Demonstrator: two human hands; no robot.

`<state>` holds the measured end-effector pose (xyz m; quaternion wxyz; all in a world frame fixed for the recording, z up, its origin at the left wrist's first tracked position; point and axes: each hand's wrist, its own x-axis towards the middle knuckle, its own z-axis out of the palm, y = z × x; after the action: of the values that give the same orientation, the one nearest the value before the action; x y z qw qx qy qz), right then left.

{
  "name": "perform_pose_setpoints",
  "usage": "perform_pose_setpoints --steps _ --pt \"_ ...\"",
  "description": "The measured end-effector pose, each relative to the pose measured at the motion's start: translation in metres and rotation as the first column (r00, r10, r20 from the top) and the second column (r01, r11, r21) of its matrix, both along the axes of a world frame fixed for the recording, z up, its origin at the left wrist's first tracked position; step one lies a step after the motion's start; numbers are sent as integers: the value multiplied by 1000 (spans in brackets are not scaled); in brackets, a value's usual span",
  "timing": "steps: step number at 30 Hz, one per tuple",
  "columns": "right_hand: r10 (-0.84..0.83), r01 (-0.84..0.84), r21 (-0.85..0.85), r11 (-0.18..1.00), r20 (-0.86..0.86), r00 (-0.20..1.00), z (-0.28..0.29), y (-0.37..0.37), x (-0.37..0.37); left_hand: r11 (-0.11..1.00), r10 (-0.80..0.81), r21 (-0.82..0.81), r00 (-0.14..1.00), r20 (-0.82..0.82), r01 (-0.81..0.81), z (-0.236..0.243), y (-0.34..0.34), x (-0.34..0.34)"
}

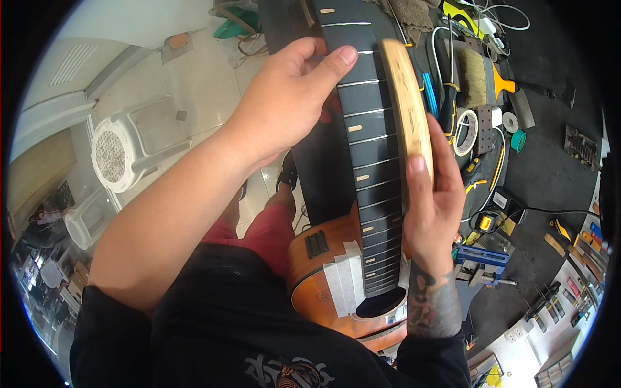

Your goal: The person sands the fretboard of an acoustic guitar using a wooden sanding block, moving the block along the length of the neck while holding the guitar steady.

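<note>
An acoustic guitar (304, 265) with an orange-brown body and white tape by the soundhole lies with its dark fretboard (365, 152) running toward the top of the view. My left hand (294, 94) is closed on the neck's left side, thumb at the fretboard's edge, fingertips partly hidden. My right hand (433, 197) grips a long, pale wooden block (404, 94), held along the right side of the fretboard, with the thumb on its near part. Whether the block touches the frets I cannot tell.
A dark workbench (543, 161) holds a brush (479, 81), screwdriver (449, 103), tape roll (466, 132), cables, a blue clamp (482, 258) and a brown cloth (414, 16). Wall-hung tools line the lower right. White plastic stools (113, 149) stand on the tiled floor at left.
</note>
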<state>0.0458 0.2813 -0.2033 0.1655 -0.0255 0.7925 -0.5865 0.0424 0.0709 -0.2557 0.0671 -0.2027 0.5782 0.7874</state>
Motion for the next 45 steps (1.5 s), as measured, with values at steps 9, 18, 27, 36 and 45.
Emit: perform_pose_setpoints --steps 9,18,27,36,45 --pt "63 -72 153 986 65 996 15 47 39 1000 -7 10 1000 -2 7 5 -3 0" --pt "78 -70 101 992 -68 995 3 1 -4 1000 10 25 1000 9 -11 7 2 0" --pt "52 -48 61 997 -52 997 -3 9 5 999 29 -18 1000 -4 -29 5 0 2" --pt "33 -25 156 987 -46 998 8 34 36 999 32 36 999 -24 -31 5 4 2" --pt "79 -83 -16 996 -162 984 -17 -22 -34 1000 4 -7 1000 9 -4 4 2 0"
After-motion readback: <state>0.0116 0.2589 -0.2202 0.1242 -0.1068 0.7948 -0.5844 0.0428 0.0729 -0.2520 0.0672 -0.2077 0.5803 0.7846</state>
